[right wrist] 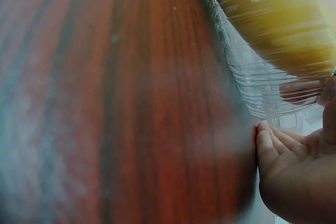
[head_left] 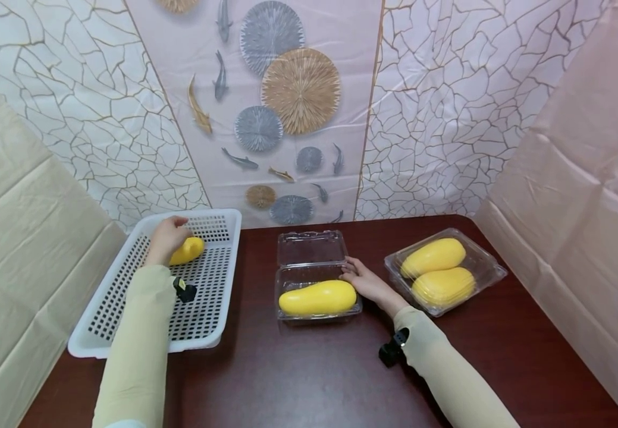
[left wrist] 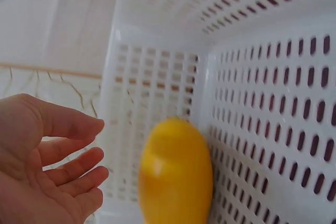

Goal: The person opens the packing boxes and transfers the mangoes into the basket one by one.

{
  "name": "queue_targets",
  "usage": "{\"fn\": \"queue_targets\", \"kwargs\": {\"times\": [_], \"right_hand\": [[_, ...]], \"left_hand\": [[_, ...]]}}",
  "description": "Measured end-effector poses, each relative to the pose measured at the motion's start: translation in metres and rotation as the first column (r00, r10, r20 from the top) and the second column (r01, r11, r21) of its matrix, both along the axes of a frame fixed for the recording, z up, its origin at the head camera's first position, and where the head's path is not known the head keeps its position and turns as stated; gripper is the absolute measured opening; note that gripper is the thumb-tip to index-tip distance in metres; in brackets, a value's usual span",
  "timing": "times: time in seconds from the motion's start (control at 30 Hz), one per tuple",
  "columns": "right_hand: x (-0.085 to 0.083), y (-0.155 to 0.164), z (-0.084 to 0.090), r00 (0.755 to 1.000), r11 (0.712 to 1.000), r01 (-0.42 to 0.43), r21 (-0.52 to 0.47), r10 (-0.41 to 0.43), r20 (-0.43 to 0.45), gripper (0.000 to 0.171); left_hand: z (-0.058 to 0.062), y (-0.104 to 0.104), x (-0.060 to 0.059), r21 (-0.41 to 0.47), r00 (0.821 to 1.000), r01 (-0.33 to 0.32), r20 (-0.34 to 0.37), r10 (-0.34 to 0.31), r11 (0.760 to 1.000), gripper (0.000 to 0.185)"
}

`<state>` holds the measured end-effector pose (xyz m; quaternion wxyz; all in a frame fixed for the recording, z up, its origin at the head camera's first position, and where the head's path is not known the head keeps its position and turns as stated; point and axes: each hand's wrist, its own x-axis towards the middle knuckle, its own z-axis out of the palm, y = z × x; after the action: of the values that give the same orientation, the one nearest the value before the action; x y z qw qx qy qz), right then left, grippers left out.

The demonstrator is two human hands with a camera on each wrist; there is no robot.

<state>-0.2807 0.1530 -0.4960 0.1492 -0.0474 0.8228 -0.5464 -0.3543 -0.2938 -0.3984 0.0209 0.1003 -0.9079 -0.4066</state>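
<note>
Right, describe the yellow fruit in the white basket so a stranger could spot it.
On the dark red table, the white perforated basket sits far left. At its far end, by the left hand, lies a yellow fruit. It alone sits loose; the others lie in clear plastic boxes.

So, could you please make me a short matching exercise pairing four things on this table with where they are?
Things:
1. left hand
2. right hand
3. closed clamshell box
4. open clamshell box

Places:
A. far right of the table, holding two yellow fruits
B. in the white basket, by a yellow fruit
C. table middle, one yellow fruit inside
D. touching the open box's right edge

Pairs: 1-B, 2-D, 3-A, 4-C
</note>
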Motion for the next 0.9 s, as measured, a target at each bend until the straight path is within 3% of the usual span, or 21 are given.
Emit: {"fn": "queue_targets", "kwargs": {"times": [0.23,0.5,0.7,0.9], "right_hand": [[-0.001,0.001,-0.001,1.0,1.0,0.013,0.004,-0.013,-0.008,0.067],[-0.001,0.001,0.0,1.0,1.0,0.02,-0.005,-0.02,-0.006,0.067],[-0.001,0.001,-0.001,1.0,1.0,0.016,-0.002,-0.016,-0.004,0.066],[-0.001,0.0,-0.001,1.0,1.0,0.001,-0.008,-0.001,-0.003,0.066]], "left_hand": [[0.017,0.031,0.003,-0.062,0.986,0.138,-0.083,-0.143,0.988,0.051],[0.032,0.075,0.01,-0.088,0.943,0.307,-0.104,-0.316,0.947,0.053],[0.042,0.106,0.019,-0.188,0.907,0.379,-0.122,-0.404,0.906,0.051],[0.052,0.136,0.03,-0.205,0.851,0.472,-0.149,-0.504,0.857,0.049]]}}
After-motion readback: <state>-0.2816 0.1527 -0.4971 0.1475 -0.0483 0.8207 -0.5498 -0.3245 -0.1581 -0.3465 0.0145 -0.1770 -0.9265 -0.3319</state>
